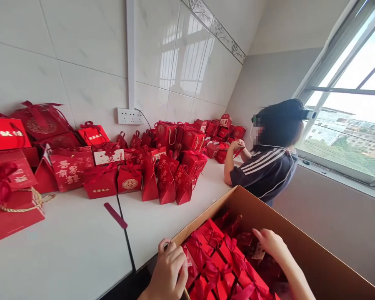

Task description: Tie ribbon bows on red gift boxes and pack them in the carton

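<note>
From my end: red gift boxes (218,271) sit packed in the carton (312,241) at near right, bows up. Left hand (170,271) is curled narrow at the carton's near-left rim; can't tell how firm the hold is. Right hand (271,243) is over the carton's right half, above darker red boxes, one digit stretched out. Other fingers partly hidden, so I can't tell whether it's holding or touching anything.

Risks I see:
- Ribbon bows (219,271) stand proud and crowd together. A finger catching a loop could undo it or drag a neighbour along.
- Boxes look like thin card; pressing down could crease the lids.
- Right side is shadowed and jumbled, so a blind grab could pinch two at once.
- Shoving the rim could knock the co-worker (265,179) just beyond the carton.
- Swinging left over the counter (78,250) could topple the tall narrow boxes (166,185).
</note>
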`<state>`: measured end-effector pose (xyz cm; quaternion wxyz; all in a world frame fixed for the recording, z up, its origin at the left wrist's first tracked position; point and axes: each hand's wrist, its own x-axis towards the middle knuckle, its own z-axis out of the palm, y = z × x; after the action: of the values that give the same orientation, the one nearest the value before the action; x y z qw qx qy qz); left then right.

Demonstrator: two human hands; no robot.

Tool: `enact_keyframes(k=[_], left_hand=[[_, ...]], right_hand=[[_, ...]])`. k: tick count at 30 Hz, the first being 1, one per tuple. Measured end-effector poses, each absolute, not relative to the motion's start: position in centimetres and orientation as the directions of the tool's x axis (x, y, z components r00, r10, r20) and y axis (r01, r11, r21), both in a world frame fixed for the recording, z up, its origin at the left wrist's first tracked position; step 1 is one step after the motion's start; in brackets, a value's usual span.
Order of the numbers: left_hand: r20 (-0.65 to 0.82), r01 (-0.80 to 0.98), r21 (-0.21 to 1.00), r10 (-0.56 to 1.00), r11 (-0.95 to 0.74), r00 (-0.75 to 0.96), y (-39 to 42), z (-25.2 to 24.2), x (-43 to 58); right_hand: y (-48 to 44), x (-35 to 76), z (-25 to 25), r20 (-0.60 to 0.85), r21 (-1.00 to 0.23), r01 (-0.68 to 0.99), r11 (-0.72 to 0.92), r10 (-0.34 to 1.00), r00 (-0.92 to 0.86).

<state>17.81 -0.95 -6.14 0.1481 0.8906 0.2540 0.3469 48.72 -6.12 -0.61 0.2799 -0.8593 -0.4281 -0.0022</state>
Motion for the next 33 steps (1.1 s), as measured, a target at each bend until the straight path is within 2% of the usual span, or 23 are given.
enact_keyframes(k=[1, 2, 4, 5, 7, 10, 16, 18, 20, 21, 23, 25, 27, 30, 33], left_hand=[[0.534, 0.342, 0.458, 0.562, -0.820, 0.632, -1.0, -6.1, 17.9], [0.517, 0.330, 0.491, 0.575, -0.806, 0.634, -1.0, -5.9, 18.0], [0.459, 0.291, 0.604, 0.622, -0.742, 0.634, -0.9, -5.4, 17.9], [0.424, 0.264, 0.671, 0.651, -0.692, 0.629, -0.9, -5.0, 17.7], [0.367, 0.209, 0.782, 0.705, -0.587, 0.607, -0.5, -4.0, 16.8], [0.345, 0.160, 0.853, 0.766, -0.497, 0.542, 0.4, -2.3, 14.3], [0.364, 0.102, 0.911, 0.895, -0.399, 0.258, 3.3, 1.8, 9.2], [0.334, 0.033, 0.938, 0.924, -0.346, 0.185, 4.4, 3.0, 8.7], [0.317, -0.091, 0.948, 0.929, -0.305, 0.193, 5.1, 4.1, 8.9], [0.322, -0.162, 0.943, 0.922, -0.291, 0.214, 5.2, 4.6, 9.1], [0.351, -0.283, 0.920, 0.892, -0.272, 0.285, 4.8, 5.4, 9.7], [0.393, -0.320, 0.906, 0.834, -0.278, 0.387, 3.7, 5.8, 10.1], [0.395, -0.244, 0.918, 0.774, -0.313, 0.495, 2.4, 5.5, 10.7], [0.355, -0.010, 0.896, 0.702, -0.445, 0.618, 1.2, 3.7, 12.3], [0.410, 0.184, 0.672, 0.567, -0.717, 0.715, 0.6, 0.4, 14.8]], right_hand=[[-4.4, 46.8, 0.4, 0.183, -0.492, 0.779, -0.388, 0.829, 0.529], [-2.3, 44.4, 1.3, 0.194, -0.536, 0.819, -0.203, 0.915, 0.354], [2.4, 38.9, 2.7, 0.294, -0.565, 0.823, 0.055, 0.946, 0.138], [4.8, 36.1, 3.1, 0.359, -0.553, 0.826, 0.111, 0.926, 0.117], [8.9, 31.7, 3.5, 0.411, -0.561, 0.823, 0.093, 0.894, 0.179], [11.9, 28.9, 4.0, 0.408, -0.597, 0.801, 0.047, 0.877, 0.253], [6.8, 31.5, 6.4, 0.455, -0.694, 0.720, 0.018, 0.785, 0.420], [3.7, 31.9, 7.5, 0.423, -0.830, 0.546, 0.112, 0.766, 0.485], [0.9, 31.5, 8.2, 0.283, -0.959, 0.187, 0.215, 0.791, 0.542], [-0.3, 31.0, 8.4, 0.182, -0.973, -0.019, 0.228, 0.823, 0.538], [-2.2, 30.0, 8.3, 0.010, -0.918, -0.346, 0.196, 0.881, 0.472], [-3.6, 29.1, 7.8, -0.093, -0.812, -0.561, 0.159, 0.914, 0.394], [-4.8, 28.5, 7.0, -0.168, -0.714, -0.690, 0.119, 0.928, 0.334], [-6.4, 28.1, 5.9, -0.230, -0.648, -0.759, 0.067, 0.932, 0.278], [-7.7, 28.3, 4.9, -0.230, -0.697, -0.713, 0.072, 0.919, 0.318]])
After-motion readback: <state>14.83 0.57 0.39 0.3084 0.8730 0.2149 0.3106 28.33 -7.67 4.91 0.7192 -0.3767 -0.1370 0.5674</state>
